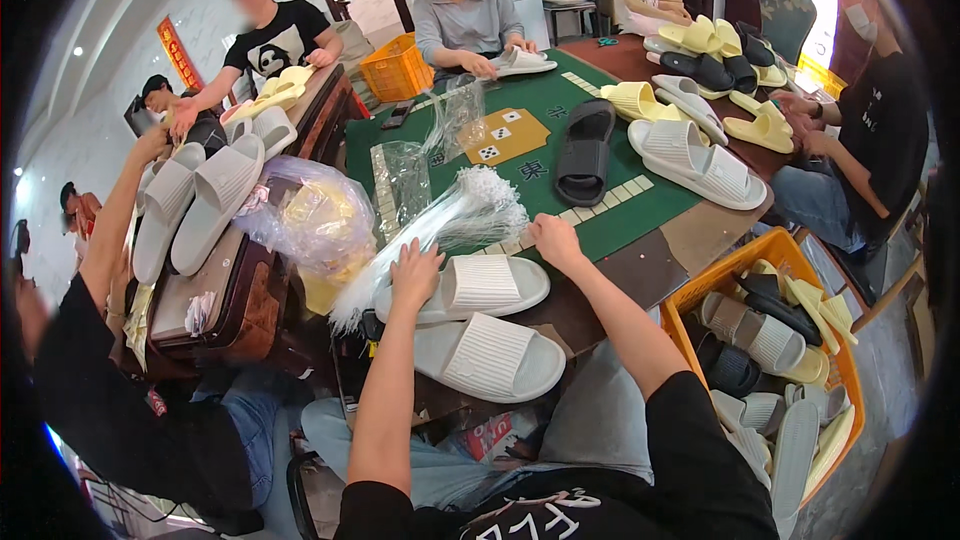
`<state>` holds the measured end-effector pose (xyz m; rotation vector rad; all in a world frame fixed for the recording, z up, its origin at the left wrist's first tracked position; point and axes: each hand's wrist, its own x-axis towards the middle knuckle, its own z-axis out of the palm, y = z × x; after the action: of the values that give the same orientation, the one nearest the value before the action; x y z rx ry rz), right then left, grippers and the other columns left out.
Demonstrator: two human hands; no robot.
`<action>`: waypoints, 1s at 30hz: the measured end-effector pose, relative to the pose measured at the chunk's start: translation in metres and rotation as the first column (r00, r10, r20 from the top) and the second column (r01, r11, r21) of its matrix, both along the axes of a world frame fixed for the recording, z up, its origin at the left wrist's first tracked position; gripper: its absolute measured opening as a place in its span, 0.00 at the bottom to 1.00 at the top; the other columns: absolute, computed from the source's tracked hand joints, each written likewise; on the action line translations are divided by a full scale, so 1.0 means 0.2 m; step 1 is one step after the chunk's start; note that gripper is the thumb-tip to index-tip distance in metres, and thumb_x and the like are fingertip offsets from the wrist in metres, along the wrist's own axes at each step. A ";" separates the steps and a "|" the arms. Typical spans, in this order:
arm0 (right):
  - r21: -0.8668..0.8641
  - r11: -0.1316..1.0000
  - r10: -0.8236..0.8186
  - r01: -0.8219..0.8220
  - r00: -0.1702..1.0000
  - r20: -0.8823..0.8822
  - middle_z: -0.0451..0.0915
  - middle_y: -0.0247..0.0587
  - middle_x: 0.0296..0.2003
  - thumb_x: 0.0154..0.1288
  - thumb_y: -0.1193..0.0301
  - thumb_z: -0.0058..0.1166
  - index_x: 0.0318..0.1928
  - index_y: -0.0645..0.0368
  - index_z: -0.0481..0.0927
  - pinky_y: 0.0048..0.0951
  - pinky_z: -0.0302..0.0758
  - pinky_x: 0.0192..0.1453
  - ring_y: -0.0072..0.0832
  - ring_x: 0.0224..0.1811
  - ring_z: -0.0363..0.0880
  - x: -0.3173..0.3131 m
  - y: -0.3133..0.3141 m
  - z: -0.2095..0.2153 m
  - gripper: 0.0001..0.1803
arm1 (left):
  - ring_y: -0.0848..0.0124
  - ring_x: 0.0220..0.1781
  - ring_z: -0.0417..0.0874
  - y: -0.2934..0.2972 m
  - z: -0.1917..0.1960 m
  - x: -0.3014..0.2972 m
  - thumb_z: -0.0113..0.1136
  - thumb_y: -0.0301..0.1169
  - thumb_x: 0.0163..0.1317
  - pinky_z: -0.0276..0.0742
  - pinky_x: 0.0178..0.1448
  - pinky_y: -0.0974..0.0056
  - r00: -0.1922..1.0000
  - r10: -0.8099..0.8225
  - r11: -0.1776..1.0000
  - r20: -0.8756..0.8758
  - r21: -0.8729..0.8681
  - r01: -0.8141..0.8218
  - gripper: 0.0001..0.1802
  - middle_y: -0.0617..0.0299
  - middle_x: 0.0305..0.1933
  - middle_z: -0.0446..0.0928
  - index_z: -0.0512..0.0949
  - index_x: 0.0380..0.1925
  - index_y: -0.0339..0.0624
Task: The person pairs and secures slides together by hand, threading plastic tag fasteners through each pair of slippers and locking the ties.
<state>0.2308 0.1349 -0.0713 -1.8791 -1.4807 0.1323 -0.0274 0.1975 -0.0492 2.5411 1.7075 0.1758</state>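
Note:
A pair of light grey slide slippers lies in front of me at the near table edge: the farther slipper (485,282) and the nearer slipper (500,358). My left hand (413,278) has its fingers spread at the heel of the farther slipper, against a bundle of thin white plastic strands (455,215). The strands fan out across the table, their knobby ends gathered toward the middle. Beyond the farther slipper's toe, my right hand (556,243) is closed near those ends, fingers curled together. Whatever it may pinch is too small to make out.
A black slipper (585,152) and a white slipper pair (695,160) lie on the green tabletop (640,230). An orange crate (690,290) of slippers stands at my right. A plastic bag (320,215) and grey slippers (218,202) are at left. Several people sit around.

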 end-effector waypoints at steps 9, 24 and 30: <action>0.220 0.882 0.234 0.417 0.018 -0.972 0.69 0.30 0.19 0.60 0.71 0.46 0.24 0.51 0.68 0.20 0.61 0.19 0.20 0.17 0.65 0.56 -0.53 0.04 0.07 | 0.52 0.72 0.48 0.02 -0.03 0.00 0.38 0.46 0.67 0.49 0.65 0.35 1.000 0.027 0.998 -0.001 -0.054 -0.027 0.23 0.53 0.70 0.50 0.64 0.60 0.57; 0.240 0.970 0.149 0.046 0.668 -0.729 0.69 0.26 0.17 0.65 0.73 0.47 0.31 0.59 0.77 0.17 0.62 0.20 0.13 0.18 0.65 0.08 -0.90 0.27 0.07 | 0.51 0.65 0.63 -0.60 0.36 0.13 0.52 0.19 0.56 0.55 0.67 0.51 0.684 -0.504 0.776 0.527 0.624 0.092 0.22 0.49 0.61 0.66 0.69 0.53 0.35; 0.261 0.832 0.540 -0.489 0.608 -0.583 0.70 0.29 0.18 0.67 0.74 0.47 0.31 0.64 0.75 0.19 0.66 0.24 0.14 0.20 0.66 -0.30 -0.86 0.38 0.08 | 0.62 0.48 0.79 -0.99 0.43 0.15 0.57 0.26 0.54 0.69 0.57 0.53 0.691 -0.687 0.660 0.224 0.590 0.465 0.10 0.58 0.39 0.79 0.78 0.38 0.39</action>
<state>0.1715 -0.0369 0.0054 -1.0918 -1.4405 0.8944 0.0018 -0.0010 0.0372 2.9259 0.6405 1.1597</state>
